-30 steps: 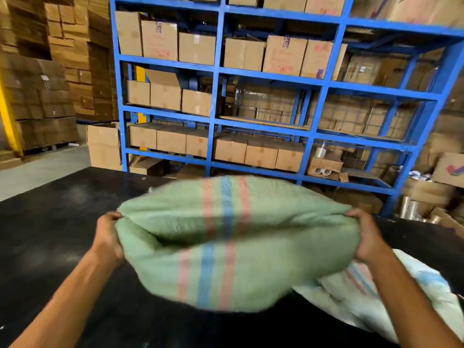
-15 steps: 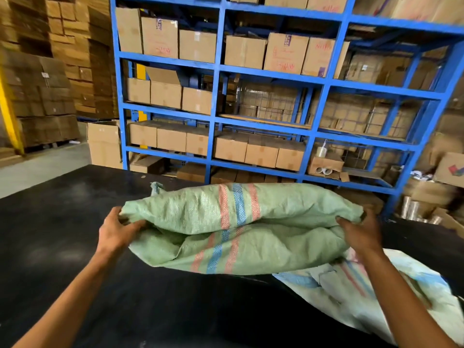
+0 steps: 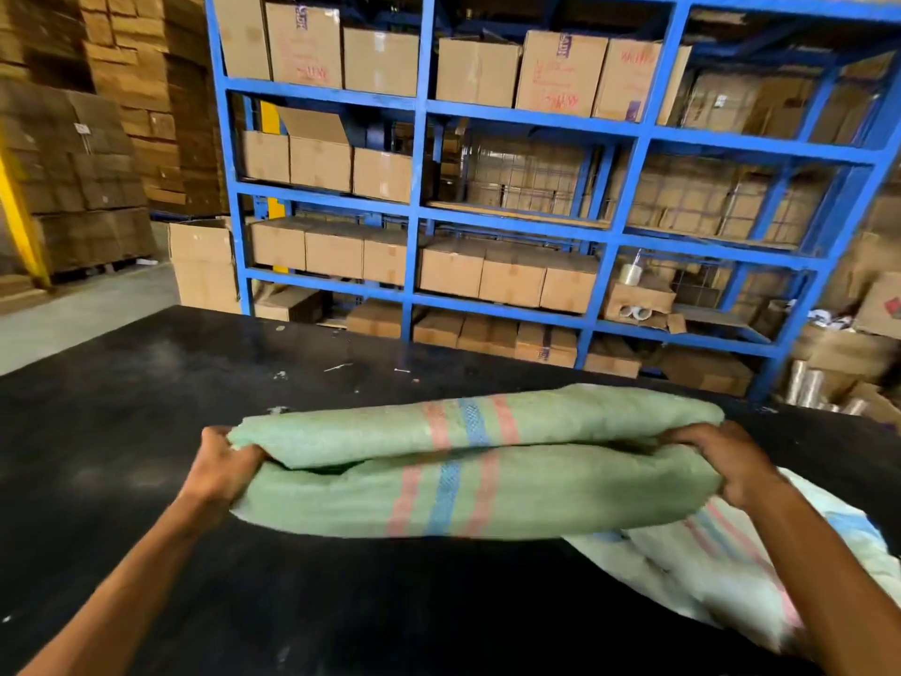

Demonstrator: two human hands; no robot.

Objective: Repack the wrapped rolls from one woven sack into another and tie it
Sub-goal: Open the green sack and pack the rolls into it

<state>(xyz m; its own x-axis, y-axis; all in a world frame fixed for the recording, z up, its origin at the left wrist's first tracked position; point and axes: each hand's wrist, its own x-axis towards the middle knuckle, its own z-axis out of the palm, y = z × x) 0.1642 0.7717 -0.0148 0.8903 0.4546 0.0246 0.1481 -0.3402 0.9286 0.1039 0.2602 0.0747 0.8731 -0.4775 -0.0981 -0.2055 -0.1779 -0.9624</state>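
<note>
Gripping the green woven sack [image 3: 468,461] at its two ends, the hands were well apart, each clamped on the fabric: the left hand [image 3: 222,473] had its fingers curled round the sack's left end, and the right hand [image 3: 726,463] pinched the right end in the same way. The sack, with red and blue stripes down its middle, was folded over on itself into two layers and sat at the middle of the black table [image 3: 122,431], nearer its front edge. A second, paler sack [image 3: 731,563] lay flat toward the table's right edge, partly under the green one. Beyond the far edge stood a blue rack [image 3: 419,207] loaded with cardboard boxes [image 3: 380,61].
</note>
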